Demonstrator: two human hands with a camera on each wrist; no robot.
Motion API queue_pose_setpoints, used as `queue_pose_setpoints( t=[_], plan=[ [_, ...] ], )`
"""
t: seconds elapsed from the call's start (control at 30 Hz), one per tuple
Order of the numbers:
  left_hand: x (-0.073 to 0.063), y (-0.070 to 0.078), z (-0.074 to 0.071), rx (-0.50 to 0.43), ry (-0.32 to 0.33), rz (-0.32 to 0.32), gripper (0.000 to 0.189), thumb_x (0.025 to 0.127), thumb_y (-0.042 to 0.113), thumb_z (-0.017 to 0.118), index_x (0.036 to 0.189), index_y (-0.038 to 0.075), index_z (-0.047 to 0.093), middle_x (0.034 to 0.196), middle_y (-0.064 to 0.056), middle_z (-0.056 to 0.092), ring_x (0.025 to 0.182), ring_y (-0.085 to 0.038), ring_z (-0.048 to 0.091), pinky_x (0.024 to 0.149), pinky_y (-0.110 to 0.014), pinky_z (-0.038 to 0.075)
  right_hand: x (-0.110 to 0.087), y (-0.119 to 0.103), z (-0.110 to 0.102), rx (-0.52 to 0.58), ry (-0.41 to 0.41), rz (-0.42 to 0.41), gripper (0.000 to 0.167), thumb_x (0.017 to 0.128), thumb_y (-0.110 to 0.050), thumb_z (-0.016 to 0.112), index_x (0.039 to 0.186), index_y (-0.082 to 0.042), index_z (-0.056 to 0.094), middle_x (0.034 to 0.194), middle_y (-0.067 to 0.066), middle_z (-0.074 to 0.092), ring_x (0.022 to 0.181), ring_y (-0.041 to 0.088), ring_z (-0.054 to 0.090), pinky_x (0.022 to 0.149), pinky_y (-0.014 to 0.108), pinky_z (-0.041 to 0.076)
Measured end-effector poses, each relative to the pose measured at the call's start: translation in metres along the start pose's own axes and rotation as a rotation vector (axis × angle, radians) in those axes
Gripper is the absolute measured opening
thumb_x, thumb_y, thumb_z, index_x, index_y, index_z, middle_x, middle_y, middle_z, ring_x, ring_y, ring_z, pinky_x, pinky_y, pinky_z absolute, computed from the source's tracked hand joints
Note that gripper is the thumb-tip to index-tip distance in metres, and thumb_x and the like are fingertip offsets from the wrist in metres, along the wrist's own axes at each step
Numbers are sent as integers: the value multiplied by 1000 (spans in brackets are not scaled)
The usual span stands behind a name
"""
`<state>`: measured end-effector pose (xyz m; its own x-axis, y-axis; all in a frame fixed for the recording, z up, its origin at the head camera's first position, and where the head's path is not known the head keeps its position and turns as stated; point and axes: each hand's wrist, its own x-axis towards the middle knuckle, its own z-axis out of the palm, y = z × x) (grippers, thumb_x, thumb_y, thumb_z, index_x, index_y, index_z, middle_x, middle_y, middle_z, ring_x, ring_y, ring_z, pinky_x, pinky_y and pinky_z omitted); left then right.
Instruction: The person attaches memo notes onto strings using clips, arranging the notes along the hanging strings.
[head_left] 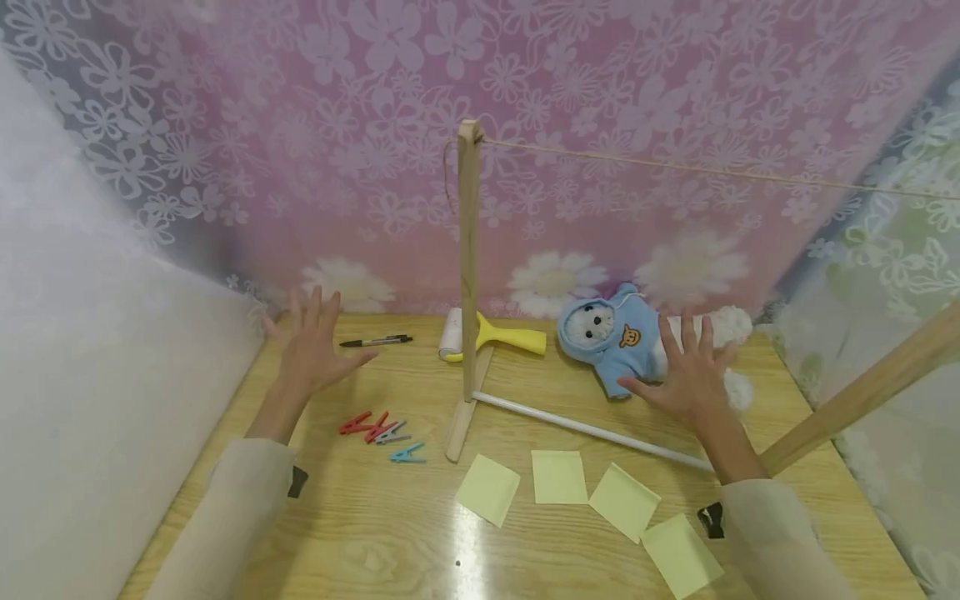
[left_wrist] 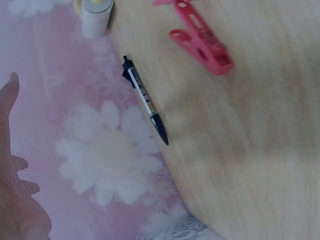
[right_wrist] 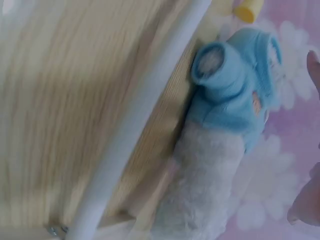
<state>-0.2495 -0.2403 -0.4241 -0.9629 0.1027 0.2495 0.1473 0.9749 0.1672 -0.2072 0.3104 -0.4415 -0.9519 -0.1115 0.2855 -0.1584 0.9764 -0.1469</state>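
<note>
My left hand (head_left: 311, 350) hovers with fingers spread at the table's left side, holding nothing. Just right of it lies a black-and-silver pen (head_left: 377, 341), also seen in the left wrist view. Nearer to me are small clothespins: two red (head_left: 356, 423), a grey one (head_left: 392, 432) and a light blue one (head_left: 407, 453). My right hand (head_left: 693, 379), fingers also spread and holding nothing, overlaps a white plush toy in a blue hoodie (head_left: 633, 335) in the head view. The toy lies on its back by the rear wall, part of its body hidden behind the hand.
A wooden post (head_left: 468, 258) stands mid-table, with a string (head_left: 645, 161) running right from its top and a white rod (head_left: 592, 427) low down. Another wooden post (head_left: 862, 392) slants at right. A yellow-handled lint roller (head_left: 513, 337) lies behind; several yellow sticky notes (head_left: 559, 477) lie in front.
</note>
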Motion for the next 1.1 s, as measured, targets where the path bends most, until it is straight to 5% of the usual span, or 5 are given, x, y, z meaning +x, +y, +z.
queue_pose_setpoints(
  t=[0.2, 0.47, 0.6, 0.87, 1.1],
  plan=[
    [-13, -2, 10, -29, -48, 32, 111, 75, 73, 58, 153, 24, -2, 160, -14, -5, 144, -39, -18, 98, -79, -10, -18, -21, 1, 193, -4, -58, 106, 74, -52, 74, 152, -9, 17, 157, 24, 10, 142, 50, 9, 101, 75, 15],
    [-28, -6, 24, -46, -227, 64, 101, 79, 64, 62, 151, 7, 22, 155, -22, 22, 142, -44, 19, 102, -73, 23, -43, -50, 8, 384, -89, -83, 86, 77, -42, 76, 143, -2, 37, 146, 26, 36, 133, 47, 33, 100, 64, 33],
    [-36, -8, 33, -86, -313, 99, 92, 80, 54, 67, 147, 5, 30, 149, -23, 33, 134, -46, 32, 99, -72, 29, -54, -60, 17, 452, -150, -90, 72, 79, -36, 76, 134, 1, 48, 136, 24, 50, 125, 44, 45, 99, 58, 39],
    [-49, -12, 52, -193, -406, 162, 63, 78, 24, 77, 129, -4, 53, 130, -27, 54, 121, -47, 48, 101, -60, 38, -67, -75, 36, 603, -341, -79, 51, 81, -27, 75, 122, -1, 60, 117, 16, 65, 103, 33, 63, 84, 45, 53],
    [-59, -15, 61, -254, -407, 253, 57, 71, 19, 83, 117, -5, 61, 111, -20, 66, 102, -37, 61, 90, -52, 48, -67, -84, 44, 570, -425, -100, 39, 79, -17, 77, 111, 1, 66, 95, 10, 66, 81, 19, 60, 67, 27, 49]
  ],
)
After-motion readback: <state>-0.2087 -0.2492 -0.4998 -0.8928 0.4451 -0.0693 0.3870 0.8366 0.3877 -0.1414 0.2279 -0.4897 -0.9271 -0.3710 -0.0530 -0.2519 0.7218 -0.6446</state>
